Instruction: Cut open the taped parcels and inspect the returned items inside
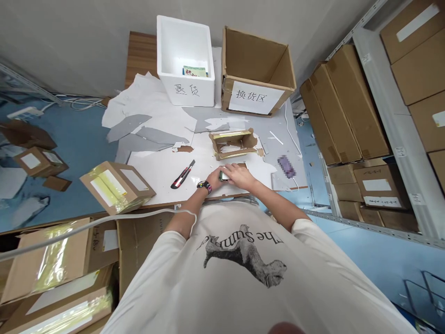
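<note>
Near the front edge of the table my left hand [216, 177] and my right hand [239, 176] meet around a small green and white item [224, 175]. Most of that item is hidden under my fingers. Just beyond my hands lies an opened cardboard box [233, 144] with torn edges and yellowish tape. A red and black utility knife [183, 175] rests to the left of my left hand, its tip pointing away from me.
A white foam box [193, 92] and a large cardboard box [259, 96] stand at the back. Torn paper [146, 137] covers the left side. A taped carton [116, 186] sits at the left edge. A blurred purple object [286, 166] with a cable lies right.
</note>
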A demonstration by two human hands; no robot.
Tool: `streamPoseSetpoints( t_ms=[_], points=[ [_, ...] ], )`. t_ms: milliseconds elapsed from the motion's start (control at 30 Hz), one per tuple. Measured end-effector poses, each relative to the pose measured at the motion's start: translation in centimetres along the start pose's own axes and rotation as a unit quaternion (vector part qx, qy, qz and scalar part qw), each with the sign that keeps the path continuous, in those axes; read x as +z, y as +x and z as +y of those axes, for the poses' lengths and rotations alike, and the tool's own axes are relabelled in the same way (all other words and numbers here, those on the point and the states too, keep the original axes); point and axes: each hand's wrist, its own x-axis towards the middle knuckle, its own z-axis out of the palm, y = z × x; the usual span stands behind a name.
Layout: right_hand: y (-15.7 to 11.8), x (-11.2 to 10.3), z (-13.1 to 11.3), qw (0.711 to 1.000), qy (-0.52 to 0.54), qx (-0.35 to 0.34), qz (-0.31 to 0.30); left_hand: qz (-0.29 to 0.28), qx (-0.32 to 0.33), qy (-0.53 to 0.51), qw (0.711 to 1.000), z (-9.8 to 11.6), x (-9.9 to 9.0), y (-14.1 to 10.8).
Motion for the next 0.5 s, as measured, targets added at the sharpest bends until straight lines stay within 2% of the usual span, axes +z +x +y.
streamPoseSetpoints(
  t_ms=[100, 167, 267, 300, 433, 500],
  points=[
    [0.6, 0.0, 0.4, 1.0, 0.025, 0.006, 0.011, -0.012, 0.007, -0.009, 1.0, -0.5, 0.0, 0.2],
    [0.7, -0.1, 1.2, 0.995, 0.063, 0.051, 0.065, -0.027, 0.018, -0.017, 0.999, -0.6, -0.1, 0.2],
    [0.6, -0.1, 1.7, 0.969, 0.069, 0.157, 0.179, -0.028, 0.019, -0.023, 0.999, -0.3, -0.2, 0.2],
    [0.5, 0.0, 1.6, 0.965, 0.057, 0.173, 0.187, -0.028, 0.016, -0.021, 0.999, 0.0, -0.3, 0.1],
    [-0.2, 1.1, 0.2, 0.988, 0.048, 0.114, 0.095, -0.037, 0.021, -0.009, 0.999, 1.1, -1.0, -0.6],
    [-0.5, 1.8, -0.4, 0.987, 0.07, 0.107, 0.092, -0.009, 0.058, -0.009, 0.998, 1.9, -1.9, -1.6]
  ],
)
